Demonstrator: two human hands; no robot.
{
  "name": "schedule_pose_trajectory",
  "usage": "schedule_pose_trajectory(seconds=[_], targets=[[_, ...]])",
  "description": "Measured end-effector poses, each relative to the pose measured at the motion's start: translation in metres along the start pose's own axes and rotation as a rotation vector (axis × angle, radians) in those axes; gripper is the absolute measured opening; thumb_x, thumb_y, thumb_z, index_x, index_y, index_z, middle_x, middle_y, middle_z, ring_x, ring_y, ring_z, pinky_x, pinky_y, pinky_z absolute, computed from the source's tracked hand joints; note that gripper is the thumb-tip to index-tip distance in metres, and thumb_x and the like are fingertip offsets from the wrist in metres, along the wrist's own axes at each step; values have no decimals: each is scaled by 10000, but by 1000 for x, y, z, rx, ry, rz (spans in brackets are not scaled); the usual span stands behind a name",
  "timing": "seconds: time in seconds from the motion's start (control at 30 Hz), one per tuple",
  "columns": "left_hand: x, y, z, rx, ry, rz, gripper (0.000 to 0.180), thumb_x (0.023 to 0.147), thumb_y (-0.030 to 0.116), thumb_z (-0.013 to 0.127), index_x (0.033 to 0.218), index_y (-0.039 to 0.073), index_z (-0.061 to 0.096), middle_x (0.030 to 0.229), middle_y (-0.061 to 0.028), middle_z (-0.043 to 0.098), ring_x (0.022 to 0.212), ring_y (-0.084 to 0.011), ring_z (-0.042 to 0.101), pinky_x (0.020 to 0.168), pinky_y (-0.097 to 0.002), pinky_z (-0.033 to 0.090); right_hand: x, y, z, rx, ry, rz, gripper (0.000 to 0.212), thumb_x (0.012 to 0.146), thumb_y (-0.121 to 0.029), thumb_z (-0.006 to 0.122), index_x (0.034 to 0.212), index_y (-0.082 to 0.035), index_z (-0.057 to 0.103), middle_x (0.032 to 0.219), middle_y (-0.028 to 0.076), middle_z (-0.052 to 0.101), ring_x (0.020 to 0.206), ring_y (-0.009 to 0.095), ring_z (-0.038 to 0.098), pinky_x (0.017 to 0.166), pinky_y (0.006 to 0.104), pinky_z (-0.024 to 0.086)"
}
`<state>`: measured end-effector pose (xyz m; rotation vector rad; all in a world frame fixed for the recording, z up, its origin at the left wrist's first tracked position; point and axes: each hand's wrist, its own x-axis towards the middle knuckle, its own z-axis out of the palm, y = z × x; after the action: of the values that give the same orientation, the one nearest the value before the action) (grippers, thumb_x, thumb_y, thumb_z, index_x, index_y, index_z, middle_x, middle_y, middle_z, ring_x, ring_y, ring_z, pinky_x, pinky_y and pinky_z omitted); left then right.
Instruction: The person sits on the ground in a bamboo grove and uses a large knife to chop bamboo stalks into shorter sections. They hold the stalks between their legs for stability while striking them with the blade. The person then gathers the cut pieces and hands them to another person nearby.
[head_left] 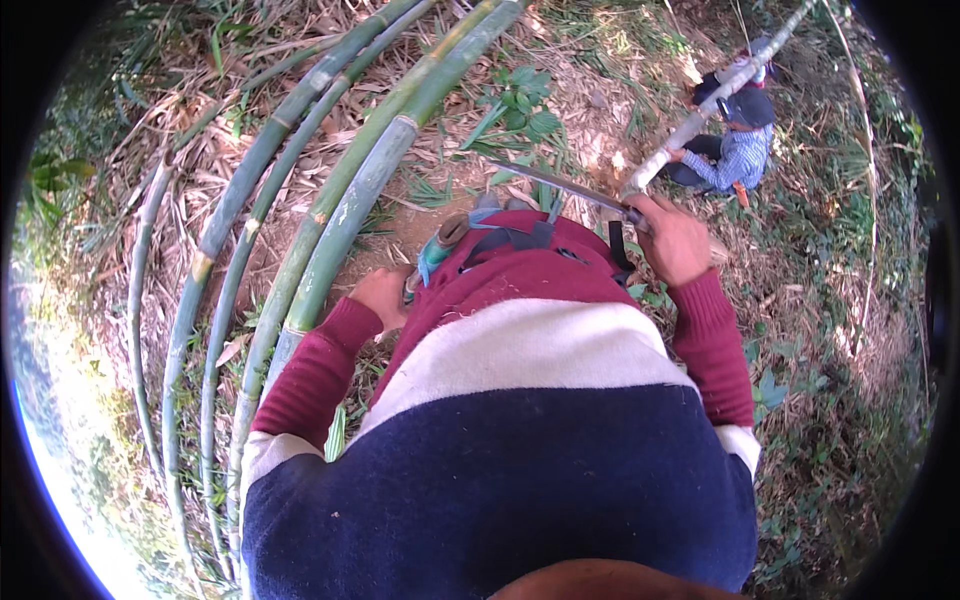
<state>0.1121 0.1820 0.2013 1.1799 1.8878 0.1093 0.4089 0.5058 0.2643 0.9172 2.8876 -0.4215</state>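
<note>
My right hand (672, 240) is closed around the handle of a machete (560, 184). Its long, narrow blade points left, across the front of my waist. My left hand (382, 295) sits at my left hip with its fingers curled in, against the lower end of a teal and brown holder (440, 246) hung at my waist. What those fingers grip is hidden. A dark strap (515, 238) runs across the maroon cloth at my waist.
Several green bamboo stems (350, 210) arch along my left. At the upper right, a person in a checked shirt (742, 155) crouches with a hand on a pale pole (690, 125); another person is partly hidden behind. Dry leaves (420, 160) and a leafy plant (525, 105) cover the ground ahead.
</note>
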Motion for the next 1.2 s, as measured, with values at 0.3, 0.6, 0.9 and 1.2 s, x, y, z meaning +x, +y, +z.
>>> schedule_pose_trajectory(seconds=[0.3, 0.6, 0.9, 1.2], targets=[[2, -21, 19, 7, 2, -3, 564, 751, 439, 712, 1092, -3, 633, 850, -280, 678, 891, -454, 664, 833, -521, 530, 37, -57, -78, -120, -142, -342, 327, 785, -126, 630, 1104, -191, 658, 860, 57, 633, 774, 297, 672, 647, 415, 533], [23, -94, 59, 79, -54, -57, 505, 848, 409, 610, 1074, -43, 608, 960, -352, 645, 941, -527, 624, 857, -599, 487, 80, -71, -91, -213, -81, -595, 141, 763, -175, 650, 895, -212, 687, 730, 0, 647, 687, 196, 697, 572, 365, 541], [5, -44, -21, 110, 106, 34, 328, 869, 244, 605, 1081, -7, 617, 1184, -246, 605, 895, -492, 631, 781, -580, 484, 140, -156, -81, -79, 44, -860, 109, 763, -150, 635, 766, -72, 711, 746, 76, 709, 734, 243, 710, 613, 371, 567], [12, -74, 2, 125, 74, 25, 330, 851, 190, 598, 1082, -44, 626, 1209, -202, 626, 763, -433, 670, 691, -527, 537, 135, -184, 5, -207, -125, -569, 199, 736, -252, 700, 827, -75, 705, 706, 66, 681, 711, 303, 686, 717, 471, 535]])
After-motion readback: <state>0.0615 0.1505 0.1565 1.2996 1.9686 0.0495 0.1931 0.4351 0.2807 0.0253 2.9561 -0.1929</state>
